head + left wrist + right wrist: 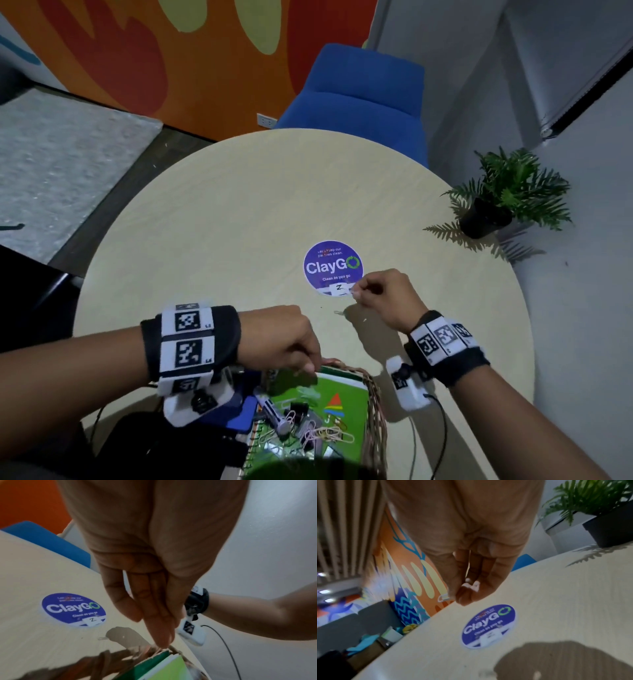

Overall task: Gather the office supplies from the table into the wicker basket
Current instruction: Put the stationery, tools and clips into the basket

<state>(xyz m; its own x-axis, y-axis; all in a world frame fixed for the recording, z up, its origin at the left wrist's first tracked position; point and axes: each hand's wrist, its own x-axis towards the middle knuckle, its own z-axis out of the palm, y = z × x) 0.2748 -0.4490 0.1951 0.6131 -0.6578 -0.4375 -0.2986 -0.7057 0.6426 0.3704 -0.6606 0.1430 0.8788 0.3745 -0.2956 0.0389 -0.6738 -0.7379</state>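
The round bench [239,212] lies mostly bare out to its far rim, with a potted fern [496,202] at its right edge. At the near edge the wicker basket [375,404] holds a green notebook, marker, binder clips and paper clips. The left hand [287,337] rests straight fingertips on its rim. The right hand [383,294] pinches a white paper clip [443,598] above the ClayGo sticker [333,269]; another paper clip [339,312] lies just beside it.

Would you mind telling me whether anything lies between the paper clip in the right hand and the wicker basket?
Nothing visible blocks it. The right hand pinches the paper clip above bare table; the wicker basket sits open-topped nearby, with the left hand at its far rim.
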